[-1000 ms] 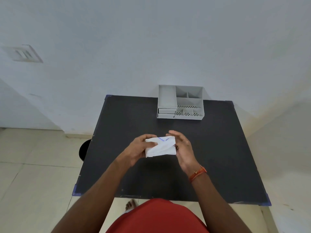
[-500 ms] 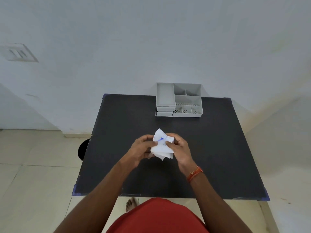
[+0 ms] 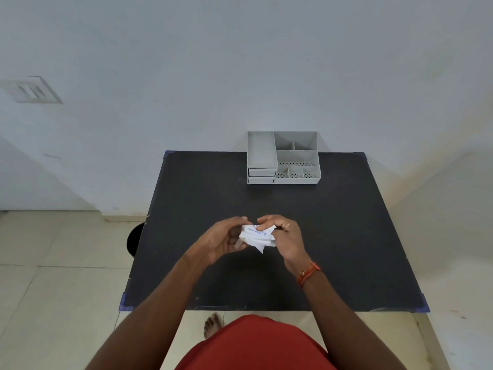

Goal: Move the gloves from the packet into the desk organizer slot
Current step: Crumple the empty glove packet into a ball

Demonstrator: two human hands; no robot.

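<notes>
White crumpled packet with blue print, between both hands.

Soft, even daylight, faint shadows, sharp centre, wide-angle bending at the edges.

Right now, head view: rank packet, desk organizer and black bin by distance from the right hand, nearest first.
1. Packet: crumpled in the right hand, above the table's middle.
2. Desk organizer: table's far edge, by the wall.
3. Black bin: on the floor, past the table's left edge.
</notes>
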